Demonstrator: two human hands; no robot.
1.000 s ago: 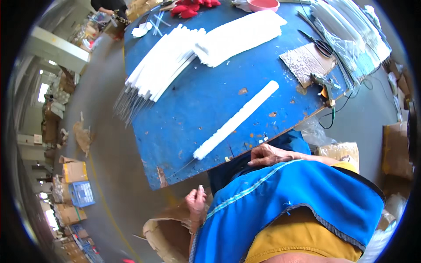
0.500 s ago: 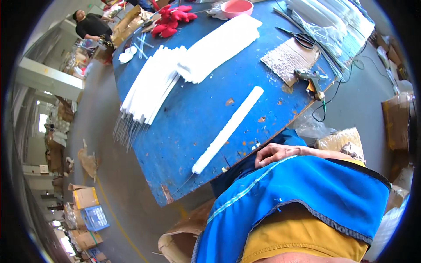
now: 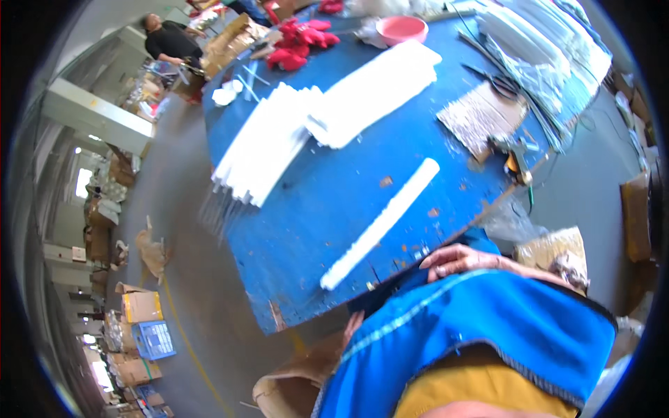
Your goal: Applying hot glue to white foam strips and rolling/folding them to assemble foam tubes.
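Your left hand [image 3: 352, 327] has all but gone from sight: a second ago it hung open at the table's near edge by the cardboard box [image 3: 293, 386], and now only a sliver of it shows past your blue vest, so you cannot tell how open it is or whether it holds anything. Your right hand [image 3: 460, 259] has hardly moved. It lies flat and relaxed on your lap at the table [image 3: 306, 230] edge, fingers loosely spread, gripping nothing.

Your head has swung up and to the left, so the table now fills more of the view and a person in black shows far off at 11 o'clock. Judging from this, neither hand is on the work at present, and the strip is untouched.

The white strip [image 3: 381, 223] is the nearest thing to your right hand. It lies alone on the blue top at about 10 o'clock from that hand, near but apart. It is long, narrow and straight, with a ribbed or foamy surface, running from the near edge up toward 1 o'clock.

Beyond it, at 11 o'clock, is a fanned stack of white strips [image 3: 268, 143], with a second stack [image 3: 373, 94] overlapping it. To the right is a woven mat [image 3: 481, 118] with a tool [image 3: 516, 157] beside it. Farthest off are a pink bowl [image 3: 401, 29] and red gloves [image 3: 300, 42].
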